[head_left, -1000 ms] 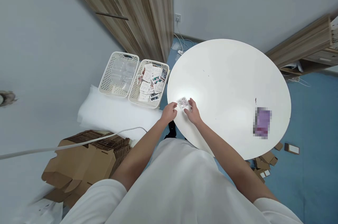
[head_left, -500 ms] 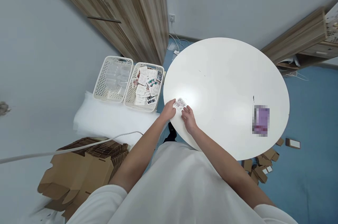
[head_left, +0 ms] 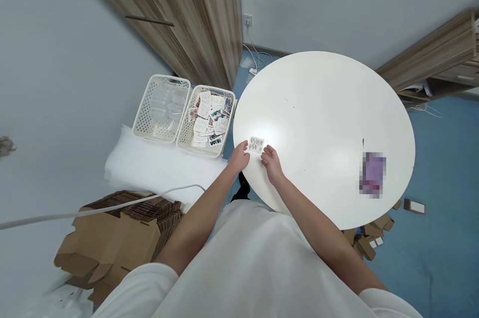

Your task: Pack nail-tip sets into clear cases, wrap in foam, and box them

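Observation:
A small clear tray of press-on nails (head_left: 256,145), set out in two rows, lies near the left edge of the white round table (head_left: 325,108). My left hand (head_left: 239,157) is at the tray's left edge, with thumb and forefinger apart. On the other side, my right hand (head_left: 272,163) has its slightly curled fingers spread close to the tray's right edge. Whether the fingertips press on the tray is too small to tell.
Left of the table, one white basket (head_left: 180,144) holds several nail sets and cards; another basket (head_left: 140,108) holds clear plastic packaging. White foam sheets (head_left: 149,158), flattened cardboard boxes (head_left: 112,238) and a cable (head_left: 149,199) lie nearer. A blurred purple item (head_left: 373,173) sits at right.
The nail tray has turned to lie straighter, its nails showing more clearly. My right hand has shifted slightly right, off the tray's front corner; my left hand stays about where it was.

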### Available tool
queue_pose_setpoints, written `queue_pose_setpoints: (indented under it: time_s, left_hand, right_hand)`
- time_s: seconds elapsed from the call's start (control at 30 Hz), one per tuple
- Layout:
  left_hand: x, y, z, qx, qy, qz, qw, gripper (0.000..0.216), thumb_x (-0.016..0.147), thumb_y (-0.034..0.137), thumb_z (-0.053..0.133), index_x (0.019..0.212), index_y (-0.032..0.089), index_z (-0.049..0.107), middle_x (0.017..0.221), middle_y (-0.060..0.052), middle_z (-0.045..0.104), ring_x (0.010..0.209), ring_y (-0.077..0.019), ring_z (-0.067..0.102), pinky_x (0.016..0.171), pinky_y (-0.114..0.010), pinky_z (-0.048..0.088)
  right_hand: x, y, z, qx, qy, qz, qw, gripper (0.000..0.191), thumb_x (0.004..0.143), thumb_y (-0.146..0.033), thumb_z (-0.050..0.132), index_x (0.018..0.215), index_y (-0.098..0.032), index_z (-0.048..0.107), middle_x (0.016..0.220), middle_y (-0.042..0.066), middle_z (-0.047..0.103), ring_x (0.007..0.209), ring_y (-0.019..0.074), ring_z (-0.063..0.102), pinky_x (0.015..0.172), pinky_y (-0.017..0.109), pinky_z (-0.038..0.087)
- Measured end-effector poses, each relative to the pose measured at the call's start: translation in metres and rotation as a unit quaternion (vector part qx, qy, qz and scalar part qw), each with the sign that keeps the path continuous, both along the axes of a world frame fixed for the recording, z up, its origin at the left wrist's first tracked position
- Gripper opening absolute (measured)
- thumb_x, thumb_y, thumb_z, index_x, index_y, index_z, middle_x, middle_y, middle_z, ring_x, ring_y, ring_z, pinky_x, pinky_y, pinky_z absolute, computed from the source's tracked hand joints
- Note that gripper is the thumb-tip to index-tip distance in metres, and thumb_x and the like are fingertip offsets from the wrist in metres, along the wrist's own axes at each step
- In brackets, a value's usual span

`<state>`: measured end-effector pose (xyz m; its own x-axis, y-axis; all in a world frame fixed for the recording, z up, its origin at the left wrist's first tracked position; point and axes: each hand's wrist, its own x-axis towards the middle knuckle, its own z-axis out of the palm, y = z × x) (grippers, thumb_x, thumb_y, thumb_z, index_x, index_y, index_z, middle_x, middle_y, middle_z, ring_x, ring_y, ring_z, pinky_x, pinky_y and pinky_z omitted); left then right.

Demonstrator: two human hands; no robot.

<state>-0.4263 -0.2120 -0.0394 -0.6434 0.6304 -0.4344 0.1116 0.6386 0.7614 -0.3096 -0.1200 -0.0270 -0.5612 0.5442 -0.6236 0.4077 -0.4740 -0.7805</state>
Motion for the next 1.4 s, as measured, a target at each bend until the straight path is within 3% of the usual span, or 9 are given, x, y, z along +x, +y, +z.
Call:
queue_pose_setpoints:
  time_s: [0.2,0.7,1.1,1.4]
  left_hand:
    - [0.001,0.005,-0.001,0.007,-0.017,0.015,1.000,0.060,0.071,0.007,0.045,0.130,0.016,0.036,0.128,-0.010,0.047,0.112,-0.0199,0.049,0.092,-0.033,0.041]
    - [-0.031,0.029,0.000,0.034,0.007,0.022,0.999,0.060,0.072,0.008,0.043,0.131,0.013,0.034,0.131,-0.011,0.044,0.117,-0.0205,0.045,0.097,-0.033,0.037]
    - [-0.032,0.030,-0.005,0.062,-0.037,0.047,0.996,0.061,0.072,0.009,0.045,0.132,0.016,0.034,0.134,-0.010,0.041,0.119,-0.0213,0.043,0.098,-0.035,0.036]
    - [-0.032,0.027,-0.010,0.060,0.010,0.048,0.997,0.061,0.069,0.010,0.047,0.129,0.016,0.037,0.130,-0.012,0.043,0.113,-0.0216,0.047,0.095,-0.036,0.038]
  right_hand:
    - [-0.006,0.006,-0.003,-0.014,0.005,0.003,1.000,0.059,0.071,-0.030,0.054,0.127,-0.031,0.035,0.138,0.002,0.037,0.123,0.0202,0.038,0.098,0.036,0.038]
    - [-0.046,0.024,0.000,0.007,0.025,0.017,1.000,0.066,0.071,-0.030,0.055,0.131,-0.030,0.027,0.141,0.002,0.031,0.128,0.0192,0.032,0.102,0.036,0.034]
    - [-0.047,0.027,0.002,-0.012,0.024,-0.011,1.000,0.064,0.069,-0.029,0.058,0.128,-0.031,0.034,0.139,0.002,0.035,0.126,0.0190,0.035,0.101,0.036,0.034]
    - [-0.045,0.031,0.008,-0.001,0.012,-0.003,1.000,0.060,0.070,-0.029,0.057,0.126,-0.030,0.036,0.139,0.003,0.034,0.125,0.0179,0.036,0.101,0.037,0.034]
